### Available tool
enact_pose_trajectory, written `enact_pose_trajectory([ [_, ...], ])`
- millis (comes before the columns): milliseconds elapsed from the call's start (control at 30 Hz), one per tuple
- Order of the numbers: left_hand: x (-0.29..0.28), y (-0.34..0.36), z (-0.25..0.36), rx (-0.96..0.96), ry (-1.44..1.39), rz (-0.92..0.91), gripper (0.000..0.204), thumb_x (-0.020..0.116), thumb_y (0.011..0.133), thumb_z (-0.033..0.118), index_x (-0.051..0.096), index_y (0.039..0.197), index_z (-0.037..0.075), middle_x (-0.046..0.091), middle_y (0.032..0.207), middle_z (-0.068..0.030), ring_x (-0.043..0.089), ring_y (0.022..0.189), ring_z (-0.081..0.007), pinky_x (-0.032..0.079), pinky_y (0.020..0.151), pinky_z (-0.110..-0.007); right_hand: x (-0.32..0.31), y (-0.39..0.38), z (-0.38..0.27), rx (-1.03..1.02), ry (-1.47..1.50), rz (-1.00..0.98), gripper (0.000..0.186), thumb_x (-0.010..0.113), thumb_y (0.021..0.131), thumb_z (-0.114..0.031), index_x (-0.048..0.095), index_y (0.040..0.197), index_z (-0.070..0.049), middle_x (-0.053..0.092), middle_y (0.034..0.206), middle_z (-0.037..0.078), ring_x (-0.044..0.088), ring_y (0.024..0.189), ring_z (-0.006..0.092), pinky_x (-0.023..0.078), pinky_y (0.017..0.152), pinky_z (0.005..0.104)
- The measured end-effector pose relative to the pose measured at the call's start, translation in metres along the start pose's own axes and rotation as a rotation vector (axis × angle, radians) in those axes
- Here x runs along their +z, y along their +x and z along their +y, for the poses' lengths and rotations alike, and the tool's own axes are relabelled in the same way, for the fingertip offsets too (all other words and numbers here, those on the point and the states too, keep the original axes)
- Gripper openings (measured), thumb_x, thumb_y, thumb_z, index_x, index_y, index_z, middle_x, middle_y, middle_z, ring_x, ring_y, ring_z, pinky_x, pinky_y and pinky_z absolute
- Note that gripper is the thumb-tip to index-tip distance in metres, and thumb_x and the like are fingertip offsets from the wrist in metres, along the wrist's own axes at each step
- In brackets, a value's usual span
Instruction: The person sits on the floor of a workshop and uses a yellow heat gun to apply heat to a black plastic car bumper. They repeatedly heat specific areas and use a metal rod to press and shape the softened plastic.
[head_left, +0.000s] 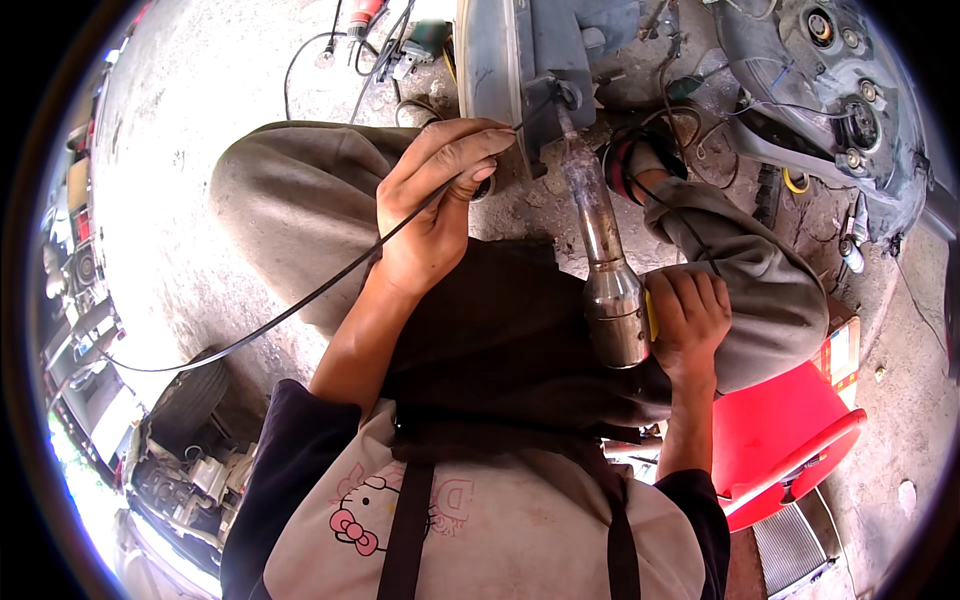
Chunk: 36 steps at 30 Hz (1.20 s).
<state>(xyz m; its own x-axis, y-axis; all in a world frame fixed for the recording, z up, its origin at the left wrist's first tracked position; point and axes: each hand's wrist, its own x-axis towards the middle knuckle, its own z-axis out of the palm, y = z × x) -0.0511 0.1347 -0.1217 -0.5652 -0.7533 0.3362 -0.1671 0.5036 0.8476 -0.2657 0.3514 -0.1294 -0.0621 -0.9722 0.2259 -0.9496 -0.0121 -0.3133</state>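
Observation:
My left hand point(428, 205) is raised left of centre, its fingers pinched round a long, thin black plastic rod point(300, 308). The rod bends away to the lower left, and its other end reaches the edge of a grey plastic car panel point(490, 65). My right hand point(690, 318) is closed round the grip of a hot-air gun point(600, 230), a bit of yellow showing beside the fingers. Its scorched metal barrel slants up and narrows to a nozzle close to the panel's lower end, near the rod's tip. Whether nozzle and panel touch, I cannot tell.
Another large grey car part with round fittings point(850, 110) is at the upper right. Cables and a green power tool point(430, 38) lie on the floor at the top. A red plastic stool point(780, 440) stands at my right, a tyre point(190, 405) and engine parts at lower left.

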Motion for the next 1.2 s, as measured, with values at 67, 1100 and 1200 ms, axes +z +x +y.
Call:
enact_pose_trajectory([
  [67, 0.0001, 0.0001, 0.0005, -0.001, 0.005, -0.003, 0.019, 0.066, 0.093, -0.004, 0.073, 0.11, 0.0, 0.07, 0.111, -0.0132, 0.069, 0.099, -0.0237, 0.055, 0.085, -0.031, 0.0008, -0.0008, 0.0006, -0.002, -0.003, 0.003, 0.025, 0.064, 0.076, -0.019, 0.066, 0.099, -0.008, 0.066, 0.092, 0.005, 0.062, 0.081, 0.0233, 0.046, 0.075, 0.0369],
  [1100, 0.0009, -0.0023, 0.0005, -0.001, 0.041, -0.044, 0.02, 0.067, 0.093, 0.001, 0.072, 0.112, -0.003, 0.071, 0.114, -0.0158, 0.068, 0.105, -0.0259, 0.053, 0.093, -0.033, 0.0001, -0.0044, 0.0, -0.011, -0.006, 0.005, 0.023, 0.062, 0.078, -0.018, 0.067, 0.097, -0.007, 0.067, 0.09, 0.006, 0.061, 0.077, 0.0233, 0.045, 0.072, 0.0369],
  [1200, 0.0015, -0.0026, 0.0007, -0.002, 0.035, -0.046, 0.02, 0.066, 0.093, 0.0, 0.072, 0.112, -0.003, 0.071, 0.115, -0.0159, 0.068, 0.105, -0.0261, 0.053, 0.093, -0.033, -0.0002, -0.0051, -0.0001, -0.008, -0.003, 0.002, 0.023, 0.062, 0.078, -0.018, 0.067, 0.097, -0.007, 0.067, 0.091, 0.006, 0.061, 0.077, 0.0233, 0.045, 0.072, 0.037],
])
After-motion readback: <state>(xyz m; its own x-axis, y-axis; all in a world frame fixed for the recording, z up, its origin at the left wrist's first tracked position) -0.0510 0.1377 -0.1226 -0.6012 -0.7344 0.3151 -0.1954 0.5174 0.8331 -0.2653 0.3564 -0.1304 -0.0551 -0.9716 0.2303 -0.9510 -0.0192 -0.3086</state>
